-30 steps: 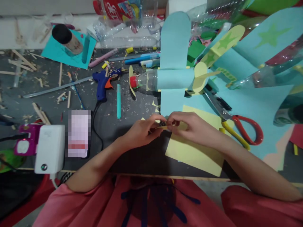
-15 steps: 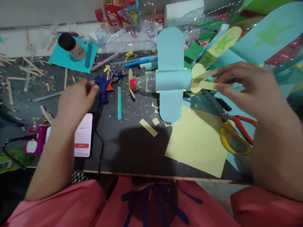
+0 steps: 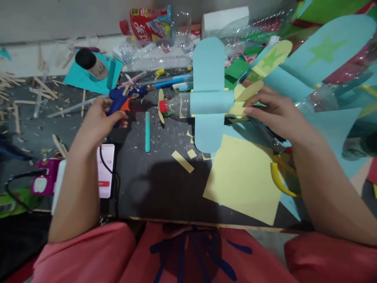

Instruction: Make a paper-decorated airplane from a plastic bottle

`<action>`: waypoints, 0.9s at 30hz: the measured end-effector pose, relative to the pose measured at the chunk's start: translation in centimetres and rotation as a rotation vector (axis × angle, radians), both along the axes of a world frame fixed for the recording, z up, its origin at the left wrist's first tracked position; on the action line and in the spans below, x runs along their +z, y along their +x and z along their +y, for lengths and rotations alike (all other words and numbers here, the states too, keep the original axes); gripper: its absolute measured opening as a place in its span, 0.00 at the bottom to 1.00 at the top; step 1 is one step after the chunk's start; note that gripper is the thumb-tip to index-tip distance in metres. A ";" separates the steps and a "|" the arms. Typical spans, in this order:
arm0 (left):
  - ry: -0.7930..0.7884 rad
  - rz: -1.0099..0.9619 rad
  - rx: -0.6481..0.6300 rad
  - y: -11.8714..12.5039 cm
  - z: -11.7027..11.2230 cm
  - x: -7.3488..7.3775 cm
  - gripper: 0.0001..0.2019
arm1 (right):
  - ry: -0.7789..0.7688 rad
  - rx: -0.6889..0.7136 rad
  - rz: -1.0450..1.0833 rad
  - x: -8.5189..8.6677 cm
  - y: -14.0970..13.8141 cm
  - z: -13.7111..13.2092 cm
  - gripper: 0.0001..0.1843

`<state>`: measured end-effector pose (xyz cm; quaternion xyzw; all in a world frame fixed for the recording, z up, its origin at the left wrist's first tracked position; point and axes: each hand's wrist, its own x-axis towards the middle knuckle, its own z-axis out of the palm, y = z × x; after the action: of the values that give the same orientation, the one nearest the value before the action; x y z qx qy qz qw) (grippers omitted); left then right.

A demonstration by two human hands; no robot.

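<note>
Bottle plane (image 3: 209, 103) mid-desk (image 3: 165, 196), nose (image 3: 163, 106) left; right hand (image 3: 272, 110) at its tail (image 3: 239, 104). Glue gun (image 3: 118, 98) in left hand (image 3: 101, 116), left of nose. Marker (image 3: 147, 131) between glue gun and nose, nearer front edge. Paper sheet (image 3: 241, 179) before plane, one corner at front edge; scissors (image 3: 275, 179) at its right side. Phone (image 3: 105, 190) near front edge, left. Jar (image 3: 92, 65) on card (image 3: 75, 80), back edge, left.

shirt (image 3: 138, 255), one: coral-red, loosely cut, softly folded, running out of view at the bottom edge. sleeves, two: left sleeve (image 3: 85, 247) and right sleeve (image 3: 326, 255), same coral-red, plain, wide, ending near the elbows. front print (image 3: 188, 247), one: dark round patch in deep red-brown, crossed by long, narrow navy-blue streaks fanning outward, several with rounded, drop-like ends. left forearm (image 3: 79, 169) and right forearm (image 3: 318, 177): bare. left hand (image 3: 98, 118) and right hand (image 3: 272, 112): bare, fingers slender.
</note>
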<state>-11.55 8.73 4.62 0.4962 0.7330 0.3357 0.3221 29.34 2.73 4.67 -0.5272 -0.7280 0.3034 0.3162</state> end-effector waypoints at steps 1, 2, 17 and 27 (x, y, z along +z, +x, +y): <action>0.063 -0.067 0.044 0.1 -0.3 0.4 0.26 | 0.005 -0.002 -0.019 0.1 0.0 0.0 0.08; 0.120 -0.124 0.065 0.4 -0.7 0.8 0.27 | 0.008 -0.002 -0.041 0.3 0.0 0.0 0.08; 0.120 -0.376 -0.152 6.8 -5.6 1.7 0.28 | 0.056 -0.085 -0.104 0.1 -0.8 -0.7 0.06; 0.139 -0.343 -0.275 10.8 -5.5 1.4 0.17 | 0.076 -0.095 -0.095 -0.3 -1.1 -0.9 0.08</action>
<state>-0.80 3.25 6.02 0.5483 0.5680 0.4179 0.4496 28.27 1.88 4.37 -0.5626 -0.7274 0.2346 0.3152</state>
